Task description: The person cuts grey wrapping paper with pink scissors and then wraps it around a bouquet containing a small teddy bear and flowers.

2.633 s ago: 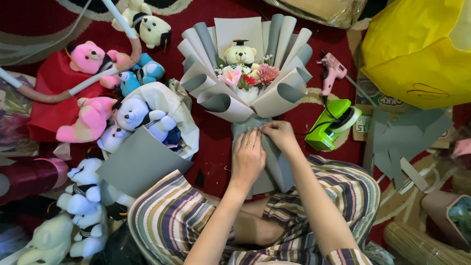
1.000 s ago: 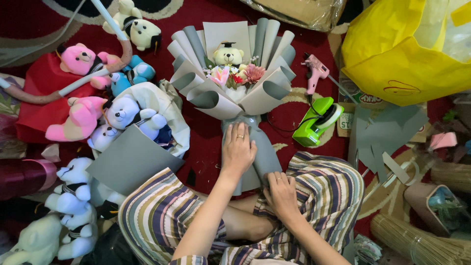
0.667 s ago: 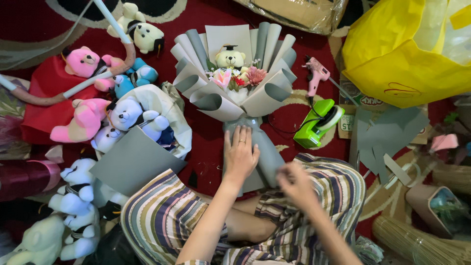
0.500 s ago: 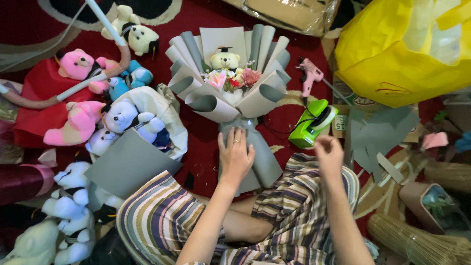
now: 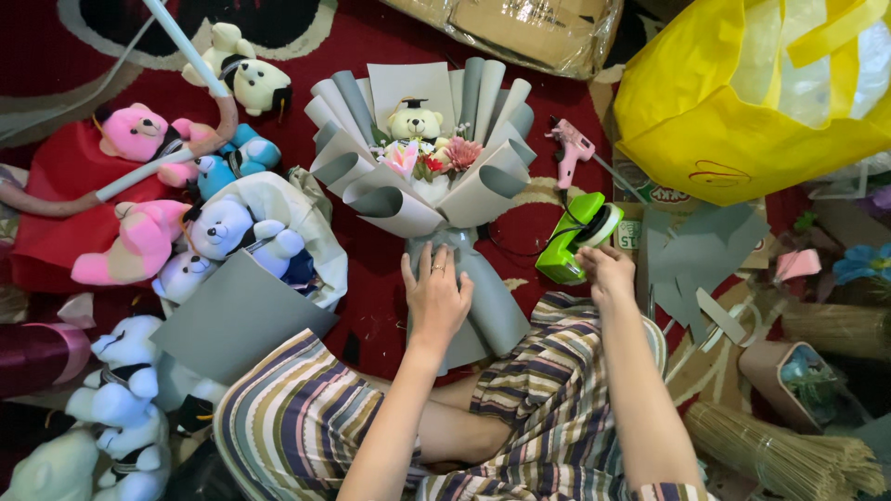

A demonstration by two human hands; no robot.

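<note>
While the left hand (image 5: 436,299) lies flat and spread on the grey wrapped stem of the bouquet (image 5: 422,181) at centre frame, pinning it to the red carpet (image 5: 371,278) just above the striped lap, the right hand (image 5: 605,271) is out to the right, fingers curled down onto the green tape dispenser (image 5: 577,237); whether it has a strip of tape pinched, I cannot tell. The bouquet itself fans out in grey paper cones towards the top centre, a small graduate bear (image 5: 415,121) and pink flowers (image 5: 436,156) nestled inside; a pink glue gun (image 5: 570,148) lies just above the dispenser, grey paper offcuts (image 5: 705,250) to its right, plush bears (image 5: 200,241) heaped at the left. This looks like the binding step, the wrap held shut while tape is fetched; the next move would call for a firm press on the stem, and a clean pull of tape without the paper springing open.
</note>
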